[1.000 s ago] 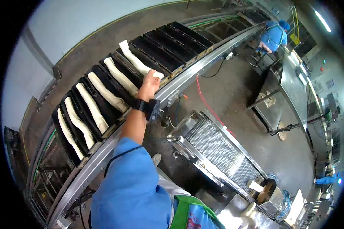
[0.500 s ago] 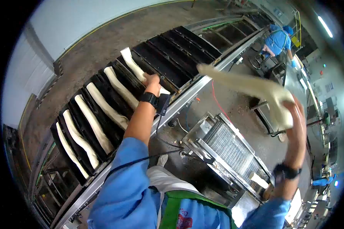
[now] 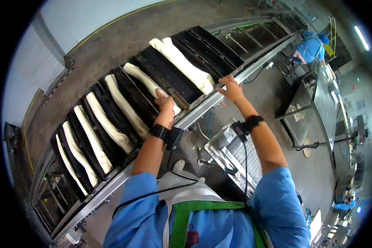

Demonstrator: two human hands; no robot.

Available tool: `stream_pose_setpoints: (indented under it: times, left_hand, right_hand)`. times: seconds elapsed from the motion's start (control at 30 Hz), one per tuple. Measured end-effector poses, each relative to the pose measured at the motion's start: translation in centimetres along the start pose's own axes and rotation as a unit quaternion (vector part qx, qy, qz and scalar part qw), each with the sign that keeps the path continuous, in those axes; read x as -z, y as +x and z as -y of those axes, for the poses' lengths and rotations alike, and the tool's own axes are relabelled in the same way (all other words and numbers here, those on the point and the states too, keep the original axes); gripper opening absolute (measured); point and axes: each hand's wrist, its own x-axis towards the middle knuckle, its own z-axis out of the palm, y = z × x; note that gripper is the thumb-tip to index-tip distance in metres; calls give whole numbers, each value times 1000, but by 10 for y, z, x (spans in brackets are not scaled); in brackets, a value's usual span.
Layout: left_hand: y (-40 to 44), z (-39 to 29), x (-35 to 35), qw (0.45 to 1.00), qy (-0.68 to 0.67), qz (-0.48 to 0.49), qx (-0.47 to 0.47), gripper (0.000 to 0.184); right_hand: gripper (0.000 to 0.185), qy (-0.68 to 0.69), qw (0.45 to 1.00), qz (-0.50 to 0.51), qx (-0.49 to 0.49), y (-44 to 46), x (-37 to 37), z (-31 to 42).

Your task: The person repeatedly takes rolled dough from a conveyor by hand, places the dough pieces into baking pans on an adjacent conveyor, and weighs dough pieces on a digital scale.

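My left hand (image 3: 165, 108) is over the lower end of a long pale dough-like strip (image 3: 141, 77), its fingers curled onto the strip in a black tray. To the right, my right hand (image 3: 232, 89) is at the metal rail with fingers apart and nothing in them. Close to its fingertips lies the lower end of a thicker pale strip (image 3: 180, 62), slanting across black trays. The top of another pale piece (image 3: 168, 41) shows behind it. Several more pale strips, such as one long curved strip (image 3: 107, 122), lie in the black trays to the left.
The trays sit along a curved conveyor with a metal rail (image 3: 124, 177). A mesh belt machine (image 3: 246, 155) stands below my right forearm. A metal table (image 3: 323, 108) is at the right. A co-worker in blue (image 3: 312, 47) is beyond, at the upper right.
The strip that my right hand held in the air now lies across the trays, and that hand has let go. My left hand remains at its strip, which lies lower in its tray.
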Motion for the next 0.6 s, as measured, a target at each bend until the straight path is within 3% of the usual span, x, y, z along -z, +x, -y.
stream_pose_setpoints:
  times: [0.07, 0.1, 0.13, 0.2, 0.27, 0.3, 0.33, 0.37, 0.4, 0.43, 0.47, 0.53, 0.57, 0.6]
  left_hand:
    - [-22, -17, -1, 997, 48, -65, 12, 67]
    - [-17, -8, -5, 991, 90, -92, -43, 67]
    - [-11, -14, -2, 997, 54, -59, -1, 67]
    - [-15, -26, -1, 997, 44, -60, 4, 66]
    - [-1, -20, -5, 992, 99, -72, -16, 64]
    - [17, -13, -9, 985, 152, -78, -38, 63]
    - [57, 6, -13, 986, 159, -50, -6, 62]
    - [32, -7, -18, 991, 67, -115, 6, 62]
    - [16, -19, -23, 979, 93, -160, -86, 61]
    - [1, -31, -28, 954, 127, -209, -174, 59]
    - [2, -36, -34, 865, 266, -228, -358, 56]
    - [-10, -66, -57, 706, 439, -120, -543, 42]
    - [6, -59, -77, 646, 392, -129, -642, 32]
    - [7, -60, -85, 686, 396, -63, -607, 27]
  right_hand:
    - [41, -71, 992, 101, 19, -38, 15, -28]
    - [42, -65, 992, 109, -2, -57, 19, -49]
    - [42, -59, 991, 119, -23, -79, 22, -76]
    - [43, -47, 990, 126, 40, -126, 5, -167]
    - [41, -10, 987, 153, -52, -192, 16, -224]
    - [50, 18, 986, 147, -79, -232, 14, -259]
    - [47, 45, 988, 114, -92, -270, 23, -273]
    - [45, 0, 977, 113, -179, -307, 30, -281]
    - [47, -15, 974, 98, -205, -348, 34, -295]
    - [49, -13, 947, 121, -299, -387, 37, -308]
    - [53, -29, 934, 155, -319, -421, 43, -318]
    - [57, -84, 928, 172, -318, -502, 36, -352]
    - [61, -77, 902, 215, -366, -512, 50, -339]
    - [69, -44, 872, 224, -433, -537, 42, -354]
